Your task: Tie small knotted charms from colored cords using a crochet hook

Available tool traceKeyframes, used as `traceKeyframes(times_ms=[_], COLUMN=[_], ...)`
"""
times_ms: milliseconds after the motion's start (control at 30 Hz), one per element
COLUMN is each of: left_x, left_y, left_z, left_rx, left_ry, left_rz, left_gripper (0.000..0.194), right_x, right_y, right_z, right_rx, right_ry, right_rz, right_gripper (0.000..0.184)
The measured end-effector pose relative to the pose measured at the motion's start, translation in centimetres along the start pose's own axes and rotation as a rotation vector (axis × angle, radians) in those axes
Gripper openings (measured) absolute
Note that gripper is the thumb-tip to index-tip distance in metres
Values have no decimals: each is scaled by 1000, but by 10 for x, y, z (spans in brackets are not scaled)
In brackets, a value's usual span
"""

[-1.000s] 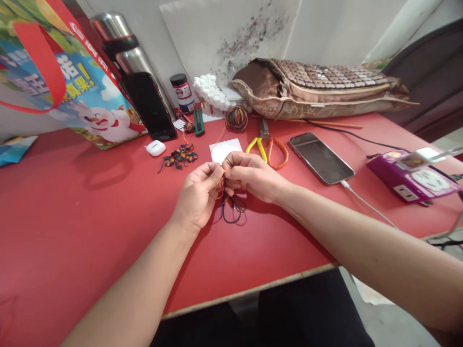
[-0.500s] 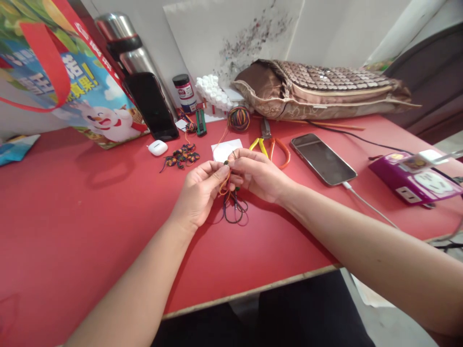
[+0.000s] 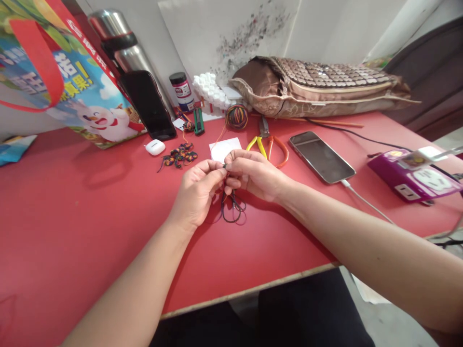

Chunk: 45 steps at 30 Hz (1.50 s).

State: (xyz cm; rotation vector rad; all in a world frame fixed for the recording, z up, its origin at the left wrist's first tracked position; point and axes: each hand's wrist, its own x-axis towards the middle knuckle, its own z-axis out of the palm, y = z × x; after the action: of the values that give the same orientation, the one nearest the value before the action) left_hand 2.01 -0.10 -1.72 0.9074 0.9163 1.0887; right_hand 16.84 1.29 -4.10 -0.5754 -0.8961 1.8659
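Note:
Thin multicoloured cord hangs in loops below my hands, dark and purple strands reaching the red tabletop. My left hand is closed, thumb and forefinger pinching a small dark knotted part of the cord. My right hand pinches the same spot from the other side, its fingertips touching the left ones. Most of the knot is hidden behind the fingers. Just beyond the hands lies a white card. A ball of the cord sits behind it, and a knotted cord piece lies to the left.
Pliers with yellow and orange handles and a charging phone lie right of my hands. A purple power strip stands farther right. A white earphone case, an upright phone, a steel flask and a printed bag are left.
My fingertips have drawn closer together over the knot, and the orange loop under them is now mostly hidden. The whole view has shifted slightly.

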Motion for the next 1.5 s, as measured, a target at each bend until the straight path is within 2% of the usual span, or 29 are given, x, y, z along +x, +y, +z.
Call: traceKeyframes(times_ms=[233, 467, 667, 867, 1000, 1167, 1500], left_x=[-2, 3, 2, 3, 5, 5, 4], left_y=[0, -3, -6, -7, -6, -3, -6], left_z=[-2, -9, -13, -12, -14, -16, -15], left_rx=[-57, -49, 103, 189, 155, 72, 156], left_ry=[0, -14, -68, -78, -60, -47, -80], left_rz=[21, -38, -24, 69, 14, -59, -74], left_gripper=[15, 25, 39, 32, 25, 24, 23], right_x=[-1, -1, -2, -1, -1, -2, -3], right_y=[-2, -8, -14, -15, -15, -19, -19], right_z=[1, 7, 7, 1, -2, -8, -5], right_rx=[24, 53, 17, -29, -45, -19, 7], right_ry=[-53, 129, 175, 177, 158, 133, 109], right_rz=[-16, 38, 47, 63, 91, 73, 62], right_gripper=[14, 7, 12, 18, 26, 21, 24])
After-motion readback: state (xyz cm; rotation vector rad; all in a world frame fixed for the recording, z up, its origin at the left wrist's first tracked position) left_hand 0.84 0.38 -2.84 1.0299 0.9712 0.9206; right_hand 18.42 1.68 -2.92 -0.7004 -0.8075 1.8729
